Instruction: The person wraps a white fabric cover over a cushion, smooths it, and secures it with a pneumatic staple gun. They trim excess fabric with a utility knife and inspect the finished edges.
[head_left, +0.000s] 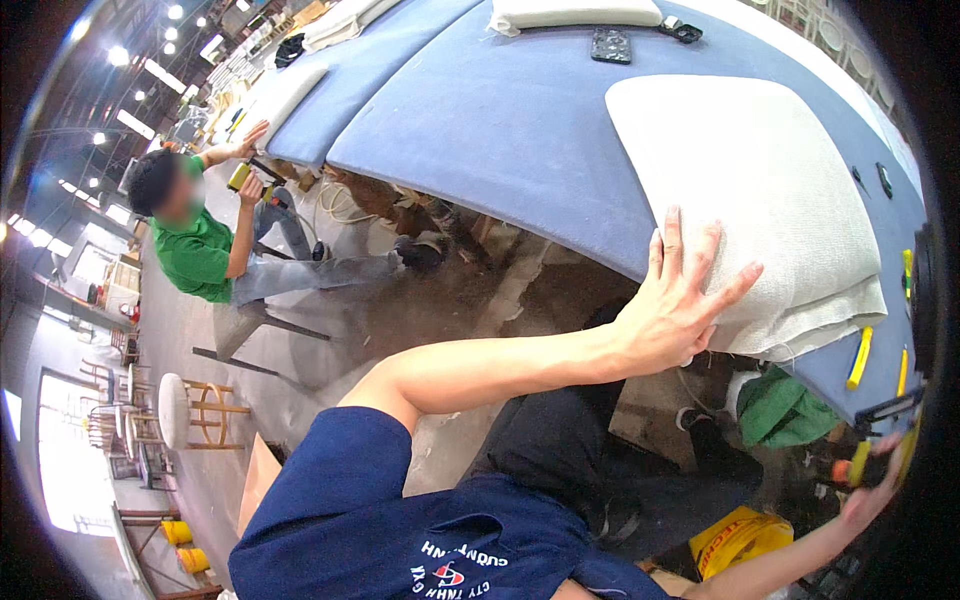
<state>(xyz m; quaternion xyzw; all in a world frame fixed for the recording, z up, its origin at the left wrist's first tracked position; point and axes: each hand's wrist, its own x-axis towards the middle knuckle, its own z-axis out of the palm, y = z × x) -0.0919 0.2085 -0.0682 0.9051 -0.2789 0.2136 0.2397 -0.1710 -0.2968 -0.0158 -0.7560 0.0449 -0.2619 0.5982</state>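
Note:
My left hand (687,285) lies with spread fingers on the near edge of a seat panel (770,170) covered in off-white woven fabric. The panel rests on a blue padded table, its loose fabric edge folded at the near right corner. At the far right rim of the view, my right hand (872,488) is closed round a yellow and black staple gun (860,468), partly blurred. The black nose of the gun is level with the table's right end, apart from the panel. My right fingers are partly hidden.
On the blue table (480,130) are a yellow cutter (860,358), a black patterned phone-like slab (612,46) and another covered panel (575,12). Green cloth (785,408) hangs below the table edge. A seated co-worker (195,240) in green works at left with a yellow tool. A stool (175,412) stands behind.

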